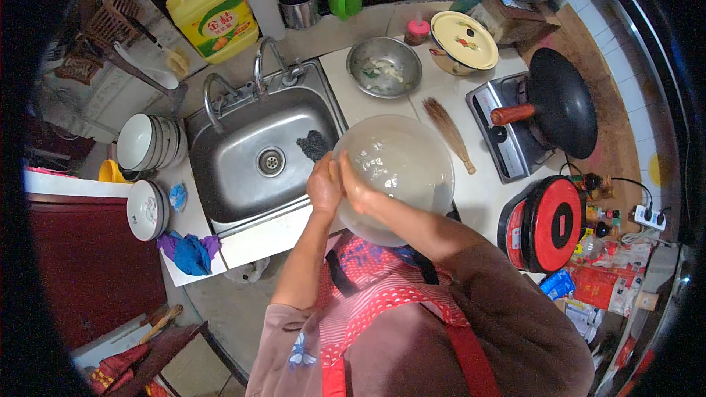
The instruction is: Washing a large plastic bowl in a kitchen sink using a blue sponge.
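My left hand and my right hand are pressed together at the left rim of a large round translucent basin. Cloudy water with bright reflections fills the basin, which sits at the counter's front edge, beside the sink. My left hand is just outside the rim, by the right edge of the stainless steel sink. The right one reaches across the basin's left part. My fingers are mostly hidden, so whether they hold the rim or something small cannot be told. A dark scouring pad lies in the sink near my left hand.
Behind the basin are a metal bowl with food scraps and a straw brush. To the right, a black wok rests on a portable stove. Stacked bowls and cloths are left of the sink; two faucets arch over it.
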